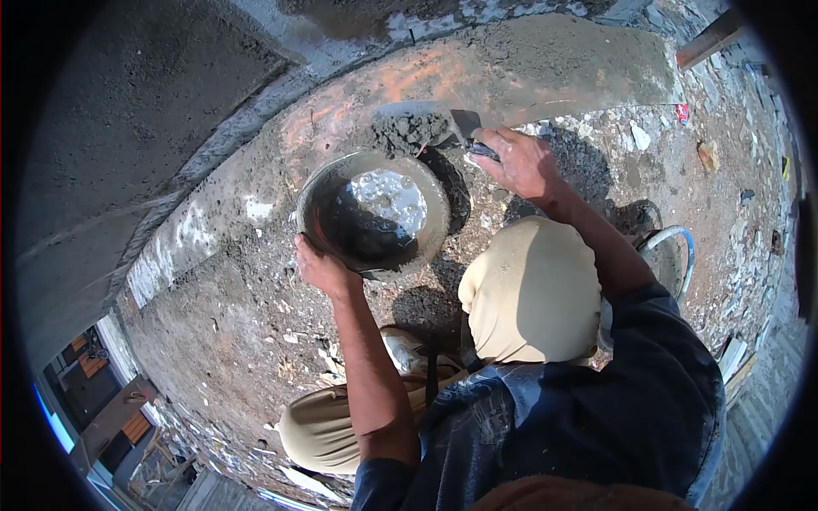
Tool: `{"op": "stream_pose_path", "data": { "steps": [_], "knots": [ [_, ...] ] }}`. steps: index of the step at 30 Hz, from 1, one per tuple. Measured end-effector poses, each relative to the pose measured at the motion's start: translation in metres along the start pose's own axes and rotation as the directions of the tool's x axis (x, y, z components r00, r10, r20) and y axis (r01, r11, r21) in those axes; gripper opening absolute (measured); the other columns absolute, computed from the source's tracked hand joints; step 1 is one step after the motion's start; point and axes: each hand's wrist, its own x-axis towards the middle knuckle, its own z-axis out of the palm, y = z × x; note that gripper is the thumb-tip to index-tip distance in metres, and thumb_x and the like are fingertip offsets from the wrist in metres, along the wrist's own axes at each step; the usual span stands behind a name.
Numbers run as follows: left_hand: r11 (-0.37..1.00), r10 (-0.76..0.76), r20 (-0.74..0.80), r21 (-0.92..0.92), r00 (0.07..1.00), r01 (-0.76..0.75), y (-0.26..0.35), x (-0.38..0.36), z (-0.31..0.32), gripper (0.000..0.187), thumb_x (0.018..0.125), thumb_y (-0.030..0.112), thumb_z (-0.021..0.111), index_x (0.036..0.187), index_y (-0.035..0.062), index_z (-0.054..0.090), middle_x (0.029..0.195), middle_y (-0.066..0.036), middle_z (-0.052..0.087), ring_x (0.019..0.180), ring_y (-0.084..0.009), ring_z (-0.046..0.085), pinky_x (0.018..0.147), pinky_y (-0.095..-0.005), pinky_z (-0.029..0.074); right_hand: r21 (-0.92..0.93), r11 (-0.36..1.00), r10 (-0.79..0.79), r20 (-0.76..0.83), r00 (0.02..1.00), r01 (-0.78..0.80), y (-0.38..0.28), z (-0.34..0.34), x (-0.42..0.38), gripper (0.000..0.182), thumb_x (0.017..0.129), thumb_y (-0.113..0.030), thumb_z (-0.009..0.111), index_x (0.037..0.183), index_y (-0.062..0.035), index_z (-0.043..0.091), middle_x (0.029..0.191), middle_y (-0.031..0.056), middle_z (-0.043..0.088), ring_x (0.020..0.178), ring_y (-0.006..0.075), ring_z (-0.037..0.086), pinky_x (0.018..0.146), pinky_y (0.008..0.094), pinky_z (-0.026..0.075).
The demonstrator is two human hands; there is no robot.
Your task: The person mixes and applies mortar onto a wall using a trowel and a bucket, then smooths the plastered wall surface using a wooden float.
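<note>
My left hand (325,269) grips the near left rim of a round, mortar-crusted bucket (438,213). Inside it lies wet grey mix with a shiny, bubbly surface (383,200). In my right hand (521,166) is the dark handle of a trowel (465,123), fingers wrapped round it. A lump of grey mortar (407,129) sits on the trowel blade, just beyond the bucket's far rim. The bucket looks tipped a little toward the camera.
A mortar-smeared ledge (545,64) curves along the foot of a grey wall (128,102). Rubble and stone chips (643,136) litter the ground. To the right, beside my knee (532,285), stands a container with a pale curved rim or handle (682,234).
</note>
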Motion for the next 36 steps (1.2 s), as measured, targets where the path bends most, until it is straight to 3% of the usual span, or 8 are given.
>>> {"op": "stream_pose_path", "data": {
  "steps": [5, 11, 15, 20, 23, 26, 29, 36],
  "knots": [
    [0.967, -0.114, 0.041, -0.223, 0.993, 0.120, -0.011, 0.007, -0.007, 0.049, 0.106, 0.030, 0.041, 0.115, -0.0137, 0.061, 0.113, -0.019, 0.065, 0.099, -0.0270, 0.062, 0.090, -0.0363, 0.049, 0.589, 0.598, 0.223, 0.529, 0.819, -0.544, 0.034, 0.050, 0.002, 0.037, 0.100, -0.042, 0.055, 0.115, -0.0093, 0.062, 0.072, 0.0057, 0.061, 0.059, 0.0197, 0.060, 0.054, 0.0328, 0.048],
    [0.964, -0.175, 0.075, -0.189, 0.982, 0.186, -0.005, 0.005, -0.011, 0.050, 0.107, 0.031, 0.040, 0.122, -0.0127, 0.058, 0.121, -0.019, 0.062, 0.105, -0.0259, 0.061, 0.096, -0.0365, 0.048, 0.577, 0.139, 0.152, 0.791, 0.593, -0.805, 0.042, 0.065, -0.026, 0.038, 0.103, -0.044, 0.050, 0.114, -0.0095, 0.061, 0.064, -0.0005, 0.052, 0.048, 0.0088, 0.050, 0.041, 0.0262, 0.040],
    [0.949, -0.169, 0.073, -0.258, 0.983, 0.182, -0.003, 0.003, -0.007, 0.050, 0.106, 0.033, 0.041, 0.121, -0.0114, 0.059, 0.117, -0.017, 0.062, 0.102, -0.0248, 0.060, 0.094, -0.0358, 0.048, 0.748, 0.374, 0.422, 0.389, 0.819, -0.548, 0.062, 0.049, -0.016, 0.042, 0.102, -0.044, 0.050, 0.110, -0.0040, 0.060, 0.062, -0.0006, 0.049, 0.049, 0.0106, 0.051, 0.043, 0.0283, 0.041],
    [0.943, -0.224, 0.082, -0.233, 0.971, 0.238, 0.008, -0.002, -0.001, 0.051, 0.104, 0.037, 0.045, 0.117, -0.0094, 0.061, 0.113, -0.015, 0.063, 0.099, -0.0236, 0.060, 0.090, -0.0369, 0.049, 0.028, 0.999, 0.039, 0.147, 0.988, -0.043, 0.117, 0.076, 0.024, 0.060, 0.096, -0.052, 0.049, 0.118, 0.0032, 0.058, 0.089, 0.0189, 0.068, 0.079, 0.0335, 0.069, 0.081, 0.0447, 0.052],
    [0.963, -0.205, 0.064, -0.163, 0.977, 0.213, 0.014, -0.006, -0.002, 0.051, 0.104, 0.038, 0.045, 0.117, -0.0091, 0.061, 0.114, -0.015, 0.063, 0.100, -0.0241, 0.060, 0.091, -0.0369, 0.049, 0.279, 0.733, 0.504, 0.388, 0.771, -0.620, 0.076, 0.026, 0.063, 0.068, 0.096, -0.055, 0.047, 0.128, 0.0044, 0.055, 0.109, 0.0263, 0.067, 0.109, 0.0414, 0.063, 0.099, 0.0470, 0.044],
    [0.946, -0.234, 0.077, -0.213, 0.969, 0.246, 0.017, -0.007, -0.002, 0.051, 0.104, 0.037, 0.046, 0.120, -0.0091, 0.060, 0.116, -0.015, 0.063, 0.103, -0.0249, 0.061, 0.093, -0.0374, 0.049, 0.350, 0.744, 0.547, 0.170, 0.820, -0.569, 0.108, 0.048, 0.049, 0.076, 0.095, -0.055, 0.050, 0.138, 0.0074, 0.047, 0.118, 0.0283, 0.064, 0.122, 0.0426, 0.055, 0.107, 0.0439, 0.039],
    [0.962, -0.217, 0.067, -0.155, 0.974, 0.225, 0.009, -0.004, -0.005, 0.051, 0.104, 0.036, 0.044, 0.121, -0.0096, 0.060, 0.117, -0.016, 0.063, 0.103, -0.0254, 0.061, 0.093, -0.0378, 0.049, 0.603, 0.646, 0.600, -0.021, 0.800, -0.469, 0.124, 0.057, 0.005, 0.038, 0.097, -0.030, 0.061, 0.117, 0.0015, 0.054, 0.075, 0.0031, 0.056, 0.061, 0.0116, 0.057, 0.056, 0.0281, 0.049],
    [0.973, -0.189, 0.078, -0.123, 0.979, 0.197, 0.002, 0.002, -0.006, 0.052, 0.105, 0.036, 0.042, 0.124, -0.0101, 0.057, 0.123, -0.019, 0.060, 0.108, -0.0280, 0.059, 0.095, -0.0398, 0.049, 0.746, 0.342, 0.857, 0.002, 0.515, -0.572, 0.125, 0.050, -0.035, 0.031, 0.097, -0.025, 0.058, 0.111, 0.0007, 0.049, 0.070, 0.0067, 0.053, 0.052, 0.0157, 0.054, 0.046, 0.0321, 0.047]
  ]
}}
